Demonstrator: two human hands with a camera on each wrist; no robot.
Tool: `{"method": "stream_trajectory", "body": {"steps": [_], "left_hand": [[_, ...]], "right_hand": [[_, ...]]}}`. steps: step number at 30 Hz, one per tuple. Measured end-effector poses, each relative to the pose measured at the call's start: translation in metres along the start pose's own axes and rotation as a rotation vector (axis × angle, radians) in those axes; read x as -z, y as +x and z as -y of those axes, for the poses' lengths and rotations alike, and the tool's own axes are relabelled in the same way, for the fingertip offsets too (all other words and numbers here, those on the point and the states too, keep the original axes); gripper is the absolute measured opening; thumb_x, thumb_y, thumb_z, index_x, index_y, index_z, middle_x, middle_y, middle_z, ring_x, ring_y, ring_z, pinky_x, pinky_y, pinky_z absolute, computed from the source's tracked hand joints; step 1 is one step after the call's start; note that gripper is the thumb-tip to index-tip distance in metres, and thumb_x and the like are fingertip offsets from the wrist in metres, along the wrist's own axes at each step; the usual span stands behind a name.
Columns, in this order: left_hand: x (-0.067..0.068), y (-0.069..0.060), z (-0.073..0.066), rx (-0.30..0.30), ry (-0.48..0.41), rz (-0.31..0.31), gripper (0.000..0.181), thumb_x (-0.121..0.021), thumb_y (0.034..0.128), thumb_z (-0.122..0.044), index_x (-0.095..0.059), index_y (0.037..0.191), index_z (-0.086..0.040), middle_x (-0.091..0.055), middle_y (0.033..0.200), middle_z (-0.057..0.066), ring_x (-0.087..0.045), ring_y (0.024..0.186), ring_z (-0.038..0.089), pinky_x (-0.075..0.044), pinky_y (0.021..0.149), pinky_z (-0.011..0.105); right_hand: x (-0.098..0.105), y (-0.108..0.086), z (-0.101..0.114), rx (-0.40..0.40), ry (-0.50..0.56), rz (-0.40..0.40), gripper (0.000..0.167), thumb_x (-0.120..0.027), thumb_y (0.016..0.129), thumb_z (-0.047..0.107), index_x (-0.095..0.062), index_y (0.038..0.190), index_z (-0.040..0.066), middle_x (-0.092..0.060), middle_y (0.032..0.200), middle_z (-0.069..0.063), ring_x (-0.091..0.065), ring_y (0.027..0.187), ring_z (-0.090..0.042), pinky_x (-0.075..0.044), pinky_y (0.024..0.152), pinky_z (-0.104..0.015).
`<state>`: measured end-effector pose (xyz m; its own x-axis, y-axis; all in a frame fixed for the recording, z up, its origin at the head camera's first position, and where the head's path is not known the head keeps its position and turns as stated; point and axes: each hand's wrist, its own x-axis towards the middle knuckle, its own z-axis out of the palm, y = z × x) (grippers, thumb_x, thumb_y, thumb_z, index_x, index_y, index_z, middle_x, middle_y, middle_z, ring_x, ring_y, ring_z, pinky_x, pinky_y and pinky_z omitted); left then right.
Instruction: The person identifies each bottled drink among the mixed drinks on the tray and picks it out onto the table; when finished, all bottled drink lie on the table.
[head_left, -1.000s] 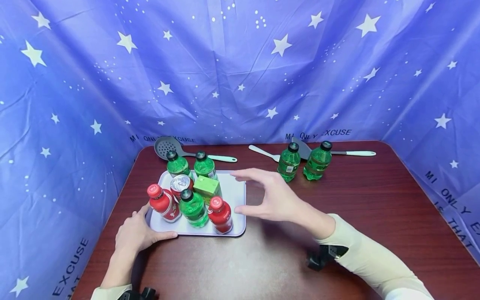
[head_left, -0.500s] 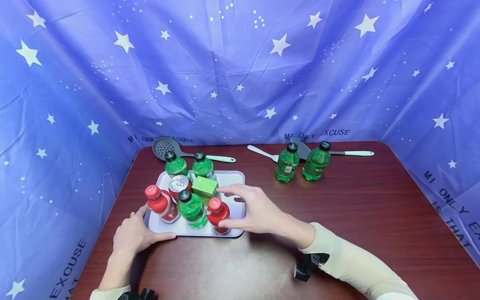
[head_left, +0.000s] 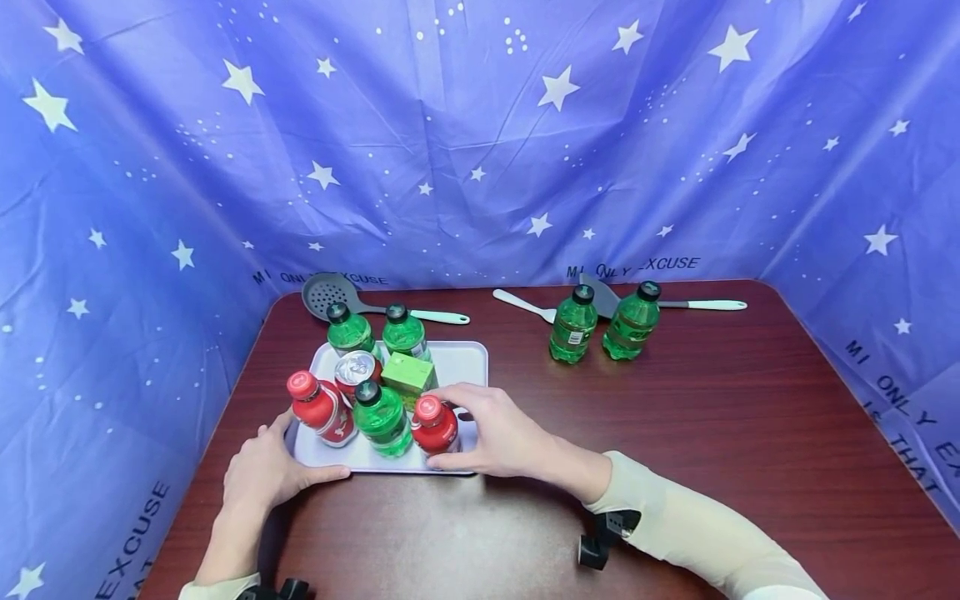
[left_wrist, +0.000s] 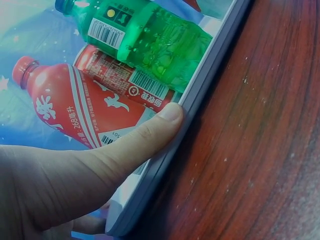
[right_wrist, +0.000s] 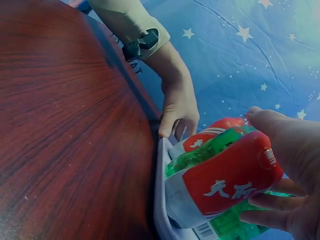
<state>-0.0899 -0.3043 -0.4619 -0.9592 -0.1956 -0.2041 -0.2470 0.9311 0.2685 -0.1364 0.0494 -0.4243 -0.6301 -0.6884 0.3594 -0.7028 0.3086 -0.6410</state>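
A white tray (head_left: 463,360) holds several drinks: red bottles, green bottles, a red can (head_left: 356,368) and a green carton (head_left: 408,372). My left hand (head_left: 262,475) grips the tray's near left corner, its thumb along the near rim in the left wrist view. Beside that hand stands a red bottle (head_left: 322,408). My right hand (head_left: 502,433) is around the other red bottle (right_wrist: 220,185) at the near right, thumb in front and fingers behind. The right wrist view shows a small gap between thumb and bottle. A green bottle (head_left: 382,423) stands between the red bottles.
Two green bottles (head_left: 573,329) stand off the tray at the back right, by a grey-headed turner (head_left: 716,305) and a white handle (head_left: 521,303). A skimmer (head_left: 330,293) lies behind the tray. Star-printed cloth (head_left: 480,125) surrounds the wooden table (head_left: 675,433).
My right hand has moved left and toward me, from over the tray's right edge to around the near right red bottle. My left hand stays at the tray corner.
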Motion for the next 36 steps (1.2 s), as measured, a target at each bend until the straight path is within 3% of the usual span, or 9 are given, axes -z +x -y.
{"method": "stream_trajectory", "body": {"steps": [4, 10, 18, 27, 31, 36], "left_hand": [[0.000, -0.001, 0.001, -0.005, -0.003, -0.011, 0.150, -0.084, 0.0515, -0.091, -0.036, 0.159, 0.002, -0.050, 0.143, 0.049, -0.063, 0.111, 0.063, -0.056, 0.081, 0.069], [-0.002, -0.002, 0.001, -0.018, -0.004, -0.035, 0.151, -0.084, 0.0478, -0.092, -0.039, 0.159, 0.001, -0.053, 0.139, 0.048, -0.065, 0.108, 0.062, -0.056, 0.078, 0.068], [-0.003, -0.002, 0.002, -0.029, -0.004, -0.045, 0.151, -0.084, 0.0476, -0.092, -0.039, 0.158, 0.000, -0.054, 0.137, 0.047, -0.065, 0.107, 0.061, -0.056, 0.079, 0.068], [-0.003, -0.002, 0.004, -0.008, -0.006, -0.019, 0.150, -0.084, 0.0514, -0.091, -0.037, 0.159, 0.002, -0.052, 0.140, 0.048, -0.063, 0.111, 0.062, -0.056, 0.080, 0.069], [-0.003, -0.001, 0.004, -0.009, -0.005, -0.019, 0.151, -0.084, 0.0510, -0.091, -0.037, 0.159, 0.002, -0.050, 0.143, 0.048, -0.063, 0.113, 0.062, -0.056, 0.081, 0.070], [-0.003, -0.001, 0.003, -0.009, -0.005, -0.018, 0.150, -0.084, 0.0515, -0.091, -0.037, 0.159, 0.003, -0.050, 0.144, 0.048, -0.062, 0.114, 0.063, -0.056, 0.082, 0.070]], "right_hand": [[-0.003, 0.002, -0.002, -0.010, 0.011, 0.007, 0.064, -0.094, 0.082, 0.035, -0.067, 0.134, 0.012, -0.075, 0.126, 0.001, -0.072, 0.114, -0.010, -0.061, 0.096, -0.027], [0.003, 0.003, -0.005, -0.099, 0.090, 0.027, 0.056, -0.096, 0.080, 0.032, -0.071, 0.128, 0.018, -0.077, 0.119, 0.006, -0.073, 0.110, -0.008, -0.063, 0.089, -0.024], [0.018, -0.002, -0.017, -0.141, 0.065, 0.028, 0.054, -0.096, 0.080, 0.035, -0.072, 0.127, 0.023, -0.078, 0.116, 0.010, -0.073, 0.109, -0.006, -0.063, 0.089, -0.025], [0.052, -0.008, -0.023, -0.186, 0.071, -0.088, 0.056, -0.098, 0.076, 0.027, -0.073, 0.126, 0.020, -0.079, 0.115, 0.006, -0.079, 0.098, -0.008, -0.064, 0.088, -0.028], [0.070, -0.016, -0.030, -0.208, 0.008, -0.140, 0.056, -0.099, 0.076, 0.027, -0.073, 0.125, 0.020, -0.081, 0.111, 0.006, -0.079, 0.096, -0.008, -0.064, 0.086, -0.027], [0.092, -0.031, -0.041, -0.241, -0.111, -0.210, 0.058, -0.100, 0.074, 0.029, -0.073, 0.125, 0.019, -0.080, 0.109, 0.006, -0.079, 0.096, -0.010, -0.064, 0.084, -0.035]]}}
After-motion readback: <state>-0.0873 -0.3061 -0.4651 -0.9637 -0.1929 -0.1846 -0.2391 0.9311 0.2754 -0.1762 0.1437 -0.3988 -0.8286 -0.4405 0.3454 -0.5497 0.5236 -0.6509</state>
